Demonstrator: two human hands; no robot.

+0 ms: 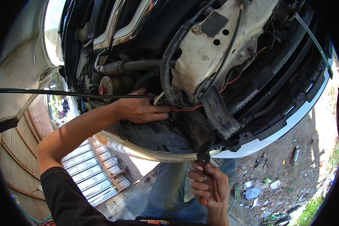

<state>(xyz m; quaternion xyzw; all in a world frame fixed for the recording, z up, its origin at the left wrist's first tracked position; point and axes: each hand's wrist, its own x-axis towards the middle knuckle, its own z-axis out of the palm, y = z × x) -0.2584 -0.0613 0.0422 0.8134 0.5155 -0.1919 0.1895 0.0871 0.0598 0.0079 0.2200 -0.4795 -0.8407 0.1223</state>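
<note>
In the engine bay at the front of a car, my left hand [144, 110] reaches in with its fingers closed at the end of a thin red wire [188, 109]. The fingertips are partly hidden among dark parts beside a corrugated black hose [165, 71]. Just below the bumper edge, my right hand [211, 182] is wrapped round red-handled pliers [216, 188]. Their jaws are up by a dark bracket [203, 155] and cannot be made out clearly. The red wire runs right, past a black plastic duct [220, 111].
A thin black rod [71, 92] crosses over my left forearm. Pale sheet metal [209, 45] stands above the wire. The white bumper [260, 145] curves along the front. Litter [254, 192] lies on the dirt ground at right. The raised hood [20, 64] is at left.
</note>
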